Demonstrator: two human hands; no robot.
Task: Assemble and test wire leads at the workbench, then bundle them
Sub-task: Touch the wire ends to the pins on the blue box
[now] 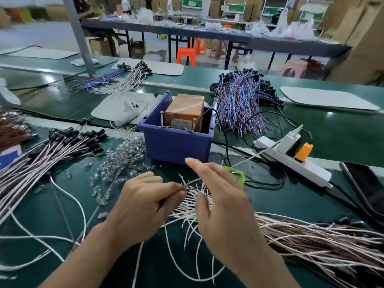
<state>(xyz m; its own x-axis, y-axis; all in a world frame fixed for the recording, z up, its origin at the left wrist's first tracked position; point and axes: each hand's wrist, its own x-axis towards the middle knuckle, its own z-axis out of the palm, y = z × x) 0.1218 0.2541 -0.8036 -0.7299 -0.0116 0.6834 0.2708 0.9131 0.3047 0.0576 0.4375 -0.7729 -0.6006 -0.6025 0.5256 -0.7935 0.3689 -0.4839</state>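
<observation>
At tabletop (301,204) centre we see a blue bin (176,146) holding an orange-wrapped box (185,110); its label (182,124) is too blurred to read. Two screws (161,119) stand at the bin's front wall. Our left hand (143,202) pinches one lead (195,181) by its end. Our right hand (224,200) hovers beside it, fingers straight and spread, gripping nothing. The wire leads (311,242) fan out beneath both hands, running right.

No legible text anywhere: small printed label (184,122) on orange box (185,104) in blue bin (176,145) too blurred to read.
</observation>
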